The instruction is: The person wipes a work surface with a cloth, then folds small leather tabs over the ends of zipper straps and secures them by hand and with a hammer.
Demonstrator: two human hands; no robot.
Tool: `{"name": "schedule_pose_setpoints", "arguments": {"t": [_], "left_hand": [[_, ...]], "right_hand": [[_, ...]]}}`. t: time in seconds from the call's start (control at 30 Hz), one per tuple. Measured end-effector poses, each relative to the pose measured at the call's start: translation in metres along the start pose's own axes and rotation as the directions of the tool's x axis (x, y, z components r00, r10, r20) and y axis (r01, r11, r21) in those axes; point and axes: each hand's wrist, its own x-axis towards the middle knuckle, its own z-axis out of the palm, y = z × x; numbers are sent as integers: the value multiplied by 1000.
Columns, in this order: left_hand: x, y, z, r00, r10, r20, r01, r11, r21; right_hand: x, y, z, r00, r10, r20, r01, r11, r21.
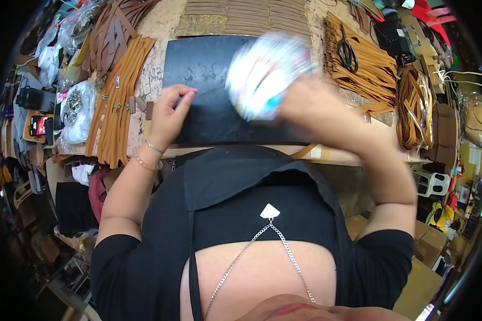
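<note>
A black mat (195, 67) lies on the work table in front of me. Over its right half, my right hand (300, 101) grips a whitish, crumpled-looking item (268, 72) with some blue and red on it, badly blurred by motion. I cannot make out what it is. My left hand (172, 109) is at the mat's left edge, its fingers curled and the thumb near the fingertips. Nothing shows between those fingers, though their inner side is partly hidden.
Tan leather strips (110, 107) with small metal pieces lie at the left, brown strips (112, 37) behind them. More tan strips (359, 69) with black scissors (347, 53) lie at the right, beside a black device (396, 40). Flat strips (268, 16) line the back.
</note>
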Motion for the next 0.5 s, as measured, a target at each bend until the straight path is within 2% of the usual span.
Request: {"name": "schedule_pose_setpoints", "arguments": {"t": [0.03, 0.07, 0.1, 0.13, 0.17, 0.2, 0.27, 0.37, 0.43, 0.47, 0.5], "left_hand": [[5, -12, -5, 1000, 9, -2, -9, 1000, 1], [9, -28, -7, 998, 38, -55, -31, 991, 132], [11, -39, -5, 992, 72, -103, -43, 965, 259], [12, -49, 1, 992, 78, -101, -49, 964, 261], [12, -55, 9, 979, 76, -191, -3, 935, 356], [12, -63, 14, 955, 80, -285, 57, 895, 442], [15, -65, 17, 946, 79, -316, 70, 898, 435], [14, -67, 18, 931, 117, -345, 62, 882, 466], [16, -73, 15, 933, 85, -350, 65, 916, 395], [14, -74, 15, 930, 82, -357, 73, 914, 400], [15, -75, 16, 923, 84, -377, 49, 943, 329]], "right_hand": [[9, -2, 63, 985, -140, -96, 148, 985, 86], [22, -12, 104, 972, -199, -127, 210, 975, 78], [34, -19, 156, 962, -161, -222, 178, 982, 61], [46, -21, 161, 951, -140, -275, 159, 986, 46], [59, -20, 163, 938, -122, -326, 140, 990, 34], [73, -18, 165, 931, -73, -358, 82, 997, 9], [103, 1, 169, 912, 16, -411, -45, 997, -62], [138, 41, 146, 868, 288, -405, -344, 936, -72], [159, 57, 139, 782, 382, -492, -445, 895, -12], [166, 51, 139, 783, 374, -498, -451, 892, -39], [173, 37, 142, 782, 370, -502, -446, 894, -36]]}}
